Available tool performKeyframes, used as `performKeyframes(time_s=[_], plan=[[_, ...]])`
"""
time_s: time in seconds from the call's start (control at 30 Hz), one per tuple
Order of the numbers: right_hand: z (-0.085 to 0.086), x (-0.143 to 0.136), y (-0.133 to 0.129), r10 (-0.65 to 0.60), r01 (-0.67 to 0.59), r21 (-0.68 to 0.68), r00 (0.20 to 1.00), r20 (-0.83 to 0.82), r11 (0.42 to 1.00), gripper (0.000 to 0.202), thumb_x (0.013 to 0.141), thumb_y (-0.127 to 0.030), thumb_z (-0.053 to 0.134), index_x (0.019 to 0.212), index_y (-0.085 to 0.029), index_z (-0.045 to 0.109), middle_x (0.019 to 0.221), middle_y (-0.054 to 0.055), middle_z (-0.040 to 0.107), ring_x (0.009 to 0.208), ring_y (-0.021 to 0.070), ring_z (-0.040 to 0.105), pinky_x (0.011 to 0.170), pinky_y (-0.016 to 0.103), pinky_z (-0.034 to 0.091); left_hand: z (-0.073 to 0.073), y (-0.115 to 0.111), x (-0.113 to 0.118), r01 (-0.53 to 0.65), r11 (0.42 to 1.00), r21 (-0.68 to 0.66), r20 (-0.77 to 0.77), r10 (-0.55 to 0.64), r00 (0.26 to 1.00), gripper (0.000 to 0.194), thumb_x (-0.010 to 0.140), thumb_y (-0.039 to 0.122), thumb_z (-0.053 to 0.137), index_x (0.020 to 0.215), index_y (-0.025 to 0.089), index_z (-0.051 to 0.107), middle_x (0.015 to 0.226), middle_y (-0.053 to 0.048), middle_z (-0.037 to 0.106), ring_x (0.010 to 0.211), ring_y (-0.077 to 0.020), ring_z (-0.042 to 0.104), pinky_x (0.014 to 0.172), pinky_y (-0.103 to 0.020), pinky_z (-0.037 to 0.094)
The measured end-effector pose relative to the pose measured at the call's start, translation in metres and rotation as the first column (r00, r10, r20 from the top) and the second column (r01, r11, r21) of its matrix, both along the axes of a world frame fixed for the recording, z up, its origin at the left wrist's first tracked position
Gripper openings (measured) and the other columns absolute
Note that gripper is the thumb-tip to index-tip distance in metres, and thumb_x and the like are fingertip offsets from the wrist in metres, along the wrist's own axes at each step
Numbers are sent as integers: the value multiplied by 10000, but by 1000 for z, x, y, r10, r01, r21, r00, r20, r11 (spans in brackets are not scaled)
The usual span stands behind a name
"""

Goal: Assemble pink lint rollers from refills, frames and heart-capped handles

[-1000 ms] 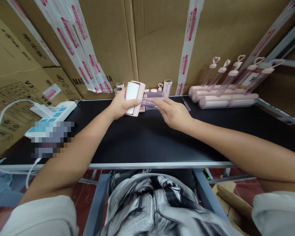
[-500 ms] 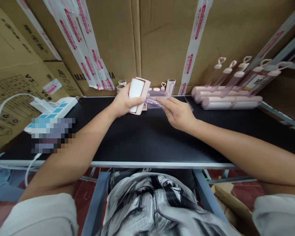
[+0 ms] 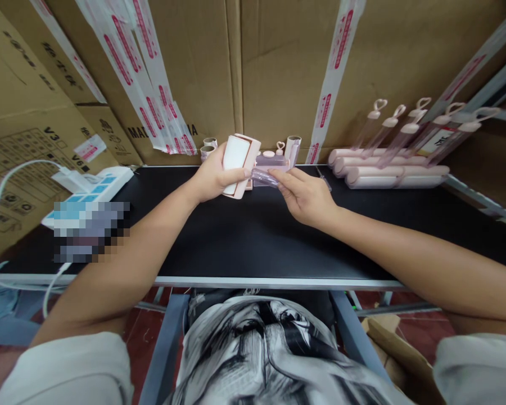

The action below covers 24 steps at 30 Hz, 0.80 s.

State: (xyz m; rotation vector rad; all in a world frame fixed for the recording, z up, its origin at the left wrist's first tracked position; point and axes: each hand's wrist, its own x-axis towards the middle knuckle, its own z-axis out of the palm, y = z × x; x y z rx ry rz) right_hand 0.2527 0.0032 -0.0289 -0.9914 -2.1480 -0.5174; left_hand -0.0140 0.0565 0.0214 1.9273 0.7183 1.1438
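Observation:
Above the far part of the black tabletop [image 3: 236,236], my left hand [image 3: 208,179] is closed around a small pink and white box-like case [image 3: 236,159], tilted, with its white face towards me. My right hand [image 3: 308,195] pinches a clear purplish-pink tube-like piece [image 3: 265,177] between thumb and fingers. The piece's left end reaches the case's right edge; whether it touches or enters the case I cannot tell. Just behind the hands stand a translucent pink container [image 3: 274,161] and an upright clear cylinder [image 3: 293,147], both partly hidden.
At the back right lie stacked pink and white cylinders [image 3: 398,179], with clear tubes capped by heart-shaped loops [image 3: 409,128] leaning above. A white power strip [image 3: 113,183] with a cable sits left beside a pixelated patch. Taped cardboard [image 3: 278,67] closes off the back.
The case in my left hand has shifted very slightly to the right. My right hand keeps its pinch on the clear piece, almost unmoved.

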Motion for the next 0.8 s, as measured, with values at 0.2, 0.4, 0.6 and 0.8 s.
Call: performKeyframes(time_s=[0.2, 0.4, 0.6, 0.8], plan=[[-1, -1, 0, 4, -6, -69, 1000, -23, 998, 458, 1142, -285, 441, 1524, -225, 686, 1208, 130, 794, 979, 256, 771, 817, 349, 634, 0, -5, 5, 38, 989, -143, 53, -30, 998, 832, 660, 514, 990, 1310, 175, 596, 1262, -157, 733, 1103, -344, 751, 859, -454, 681], [-1, -6, 2, 97, -105, -232, 994, -48, 967, 457, 1120, -284, 435, 1505, -176, 656, 1374, 154, 785, 1170, 310, 773, 969, 426, 619, 1, -3, 4, -94, 983, -155, -82, 82, 993, 757, 659, 456, 937, 1277, 142, 631, 1149, -115, 739, 1013, -286, 722, 829, -387, 624], [3, -15, -8, 213, -225, -550, 973, -87, 804, 359, 1043, -361, 603, 1297, -137, 722, 886, 70, 811, 719, 221, 724, 713, 321, 499, 3, -6, 1, -63, 982, -176, -481, -30, 876, 660, 782, 610, 848, 1216, 134, 705, 1101, -114, 755, 925, -262, 696, 761, -350, 554], [5, -15, -6, 216, -327, -613, 944, -250, 719, 254, 966, -353, 678, 1105, -151, 740, 778, 13, 747, 648, 161, 641, 684, 280, 448, 3, -8, 0, 3, 969, -247, -522, -136, 842, 675, 873, 775, 732, 1158, 162, 716, 900, -85, 726, 705, -216, 647, 590, -307, 485]])
